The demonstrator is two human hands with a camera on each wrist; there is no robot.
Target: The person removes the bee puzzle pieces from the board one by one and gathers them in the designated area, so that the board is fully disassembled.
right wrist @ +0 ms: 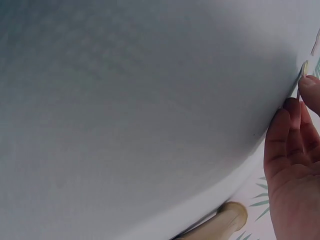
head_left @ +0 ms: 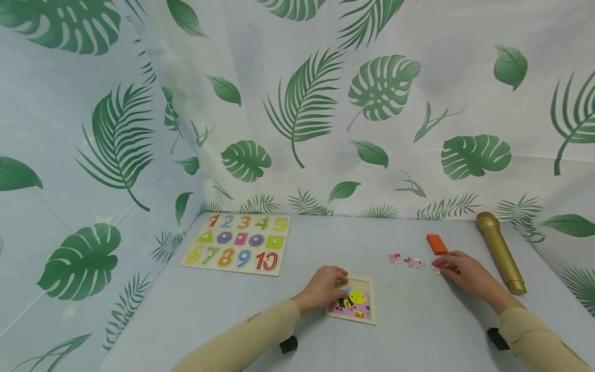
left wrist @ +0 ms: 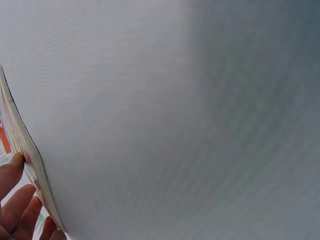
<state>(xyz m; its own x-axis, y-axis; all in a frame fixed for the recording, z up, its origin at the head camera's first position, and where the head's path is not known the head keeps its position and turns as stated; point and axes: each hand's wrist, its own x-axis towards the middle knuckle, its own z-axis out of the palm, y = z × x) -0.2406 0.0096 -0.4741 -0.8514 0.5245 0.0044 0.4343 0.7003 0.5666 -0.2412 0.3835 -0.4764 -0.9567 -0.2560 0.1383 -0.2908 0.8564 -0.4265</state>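
My left hand [head_left: 324,288] lies over the left part of a small square wooden bee puzzle [head_left: 364,324]. Its thumb [left wrist: 14,167] touches the picture and its other fingers rest near the upper frame; they hide part of the bee. The bare wood of the puzzle's upper part shows. On the right, my right hand [head_left: 466,275] pinches a small puzzle piece [head_left: 435,268] between thumb and fingers, low over the table. The piece [right wrist: 304,68] stands edge-on in the right wrist view. Pink puzzle pieces [head_left: 412,262] lie just left of that hand.
An orange block [head_left: 437,244] sits just behind my right hand. A gold microphone [head_left: 501,253] lies to its right. At the back left is a number-and-shape board [head_left: 234,243] with knobbed pieces. Leaf-printed cloth [head_left: 307,170] walls the table's back and sides.
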